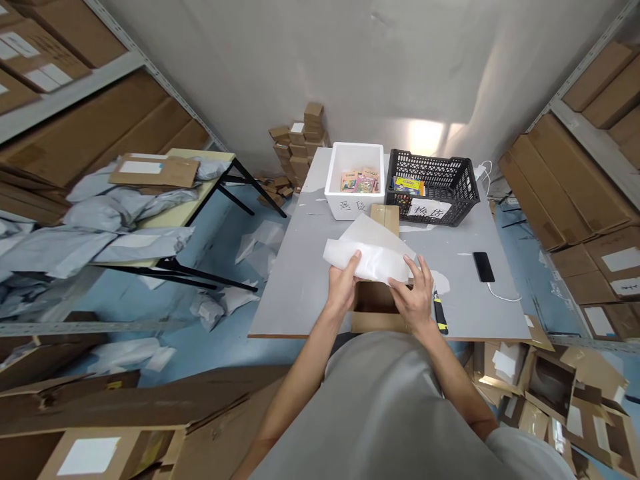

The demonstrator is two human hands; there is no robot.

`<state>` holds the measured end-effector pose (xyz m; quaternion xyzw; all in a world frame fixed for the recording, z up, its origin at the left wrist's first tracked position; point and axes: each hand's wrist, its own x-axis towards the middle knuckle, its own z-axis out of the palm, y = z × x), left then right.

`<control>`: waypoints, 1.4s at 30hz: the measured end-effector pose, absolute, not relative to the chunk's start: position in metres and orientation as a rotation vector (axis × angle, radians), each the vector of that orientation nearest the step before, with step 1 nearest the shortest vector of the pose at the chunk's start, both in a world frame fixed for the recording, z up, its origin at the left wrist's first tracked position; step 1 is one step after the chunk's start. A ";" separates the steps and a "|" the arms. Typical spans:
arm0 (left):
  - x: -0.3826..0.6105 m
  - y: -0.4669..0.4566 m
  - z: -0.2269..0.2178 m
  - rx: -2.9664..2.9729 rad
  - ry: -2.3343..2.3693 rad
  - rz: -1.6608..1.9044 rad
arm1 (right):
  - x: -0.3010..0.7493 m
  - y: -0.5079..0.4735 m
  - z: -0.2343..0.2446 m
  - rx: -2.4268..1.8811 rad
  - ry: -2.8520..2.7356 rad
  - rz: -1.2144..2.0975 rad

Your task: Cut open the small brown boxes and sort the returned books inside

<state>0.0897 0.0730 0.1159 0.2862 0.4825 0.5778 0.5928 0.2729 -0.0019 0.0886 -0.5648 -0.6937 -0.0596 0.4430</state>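
Observation:
Between my hands, over the table's near part, is a white, thin, folded packing sheet [370, 259]. My left hand [342, 288] grips its left side, thumb on top. My right hand [415, 293] pinches its right edge with bent fingers. Whether anything lies wrapped inside the sheet cannot be seen. Directly below stands an open cardboard box [380, 322], partly covered by the sheet and my hands; one flap [385, 217] sticks out beyond the sheet. A yellow-and-black utility knife [440, 313] lies just right of my right hand.
On the grey table [285, 287], a white bin [350, 208] and a black crate [457, 180] hold small colourful packs. A phone [483, 267] with a cable lies right. Grey parcels [120, 213] cover a side table. Cardboard boxes [550, 373] crowd the floor at right.

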 end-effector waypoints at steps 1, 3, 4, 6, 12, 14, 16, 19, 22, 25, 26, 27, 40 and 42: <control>0.086 0.074 0.115 0.701 1.157 1.324 | 0.280 0.000 0.090 -1.386 -1.739 -0.126; 0.080 0.077 0.114 0.772 1.228 1.282 | 0.292 0.003 0.095 -1.370 -1.756 -0.052; 0.078 0.077 0.115 0.802 1.261 1.267 | 0.296 0.004 0.098 -1.362 -1.750 -0.004; 0.073 0.076 0.119 0.859 1.313 1.265 | 0.301 0.006 0.106 -1.326 -1.715 0.110; 0.045 0.073 0.136 1.123 1.171 1.044 | 0.305 0.002 0.123 -1.313 -1.446 0.443; 0.034 0.073 0.140 1.192 1.054 0.939 | 0.309 0.001 0.123 -1.432 -1.322 0.475; 0.028 0.074 0.141 1.273 1.001 0.862 | 0.315 0.003 0.122 -1.517 -1.222 0.493; 0.033 0.073 0.139 1.379 1.069 0.853 | 0.323 0.012 0.120 -1.546 -1.126 0.553; 0.049 0.070 0.131 1.282 1.139 0.973 | 0.328 0.020 0.117 -1.527 -1.064 0.649; 0.066 0.066 0.122 1.066 1.150 1.059 | 0.332 0.020 0.114 -1.498 -1.090 0.666; 0.070 0.064 0.119 1.016 1.151 1.084 | 0.333 0.017 0.112 -1.478 -1.126 0.660; 0.072 0.063 0.116 0.987 1.155 1.111 | 0.335 0.013 0.111 -1.457 -1.177 0.662; 0.046 0.048 0.076 1.615 1.340 0.664 | 0.341 -0.026 0.073 -1.680 -1.608 0.550; 0.043 0.040 0.069 1.714 1.326 0.649 | 0.346 -0.031 0.071 -1.669 -1.600 0.530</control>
